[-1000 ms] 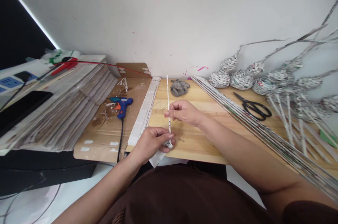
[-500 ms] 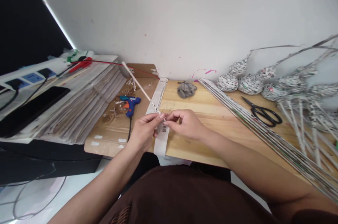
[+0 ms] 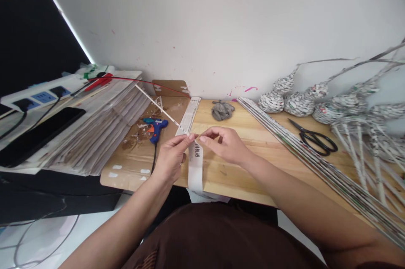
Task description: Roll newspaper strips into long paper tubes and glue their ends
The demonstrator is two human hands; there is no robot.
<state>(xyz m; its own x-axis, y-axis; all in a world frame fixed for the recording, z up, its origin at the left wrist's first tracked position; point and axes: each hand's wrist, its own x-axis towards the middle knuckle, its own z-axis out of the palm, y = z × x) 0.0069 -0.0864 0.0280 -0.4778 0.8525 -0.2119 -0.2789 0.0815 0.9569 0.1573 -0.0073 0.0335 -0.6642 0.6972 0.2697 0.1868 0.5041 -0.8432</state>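
Note:
My left hand (image 3: 172, 153) is closed, thumb and finger pinching a thin rolled newspaper tube (image 3: 160, 108) near its lower end. From there the tube slants up and left over the cardboard. Just to the right, my right hand (image 3: 225, 144) is pinched at the same end of the tube; its fingertips partly hide that end. A printed newspaper strip (image 3: 195, 172) runs down from the hands past the table's front edge. Behind the hands, more flat paper strips (image 3: 190, 112) lie on the table.
Left are a blue glue gun (image 3: 156, 129) on cardboard (image 3: 131, 176), a newspaper stack (image 3: 117, 121), a black phone (image 3: 41, 134) and a power strip (image 3: 44, 96). A grey crumpled cloth (image 3: 222, 110), long paper tubes (image 3: 294, 150), black scissors (image 3: 316, 138) and woven paper gourds (image 3: 299, 104) are on the right.
The tube's far end has swung left and lower. My right hand has shifted slightly up and right, and more of the printed strip shows beneath the hands.

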